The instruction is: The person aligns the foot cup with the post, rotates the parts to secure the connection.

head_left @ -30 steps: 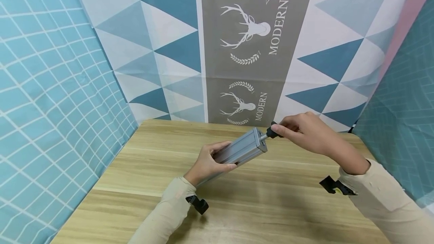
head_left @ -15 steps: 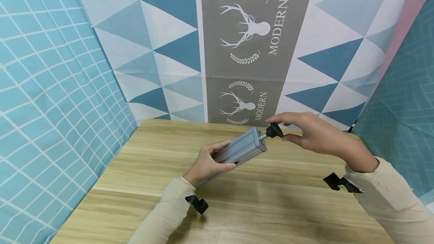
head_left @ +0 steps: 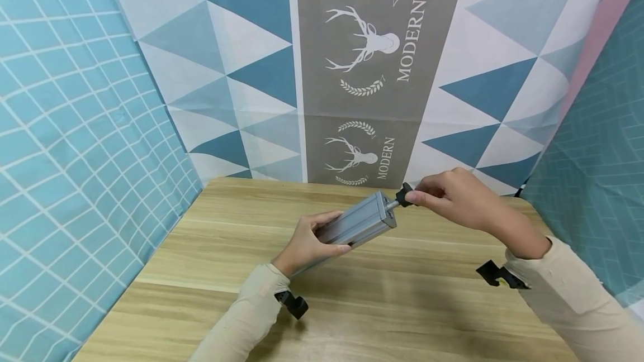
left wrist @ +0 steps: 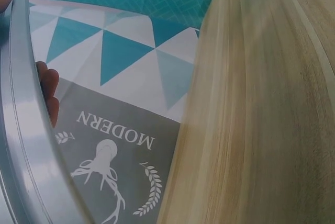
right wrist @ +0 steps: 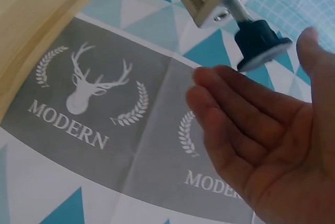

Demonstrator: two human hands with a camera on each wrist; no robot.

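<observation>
Grey metal bar (head_left: 358, 221), tilted over wood worktop (head_left: 402, 306), L hand (head_left: 308, 242) wrapped round its body. Rod (head_left: 391, 204) w/ black knob (head_left: 403, 195) at upper end. R hand (head_left: 460, 200) at knob: thumb over it in head view, wrist view has thumb apart; can't tell if pinching. Behind: cloth (head_left: 352, 94) w/ deer heads, "MODERN" & blue/white triangles.

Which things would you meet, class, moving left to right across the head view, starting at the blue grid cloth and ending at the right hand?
Grid cloth → left hand → bar → rod → knob → right hand.
</observation>
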